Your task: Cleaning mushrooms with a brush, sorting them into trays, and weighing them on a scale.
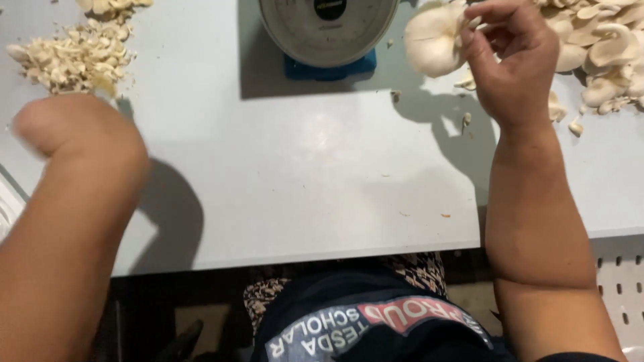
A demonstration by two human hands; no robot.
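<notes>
My right hand [513,64] is raised at the far right of the pale table [302,188], its fingertips pinching the edge of a large pale oyster mushroom [433,40]. More oyster mushrooms [604,53] lie heaped behind and to the right of that hand. My left hand [74,127] is blurred at the left, curled into a fist near a heap of small cut mushroom bits [74,57]. Whether it holds anything is hidden by the blur.
A round dial scale [329,27] on a blue base stands at the back centre. Small mushroom crumbs [466,121] dot the table by my right wrist. A white perforated crate [620,281] sits below the table edge at right.
</notes>
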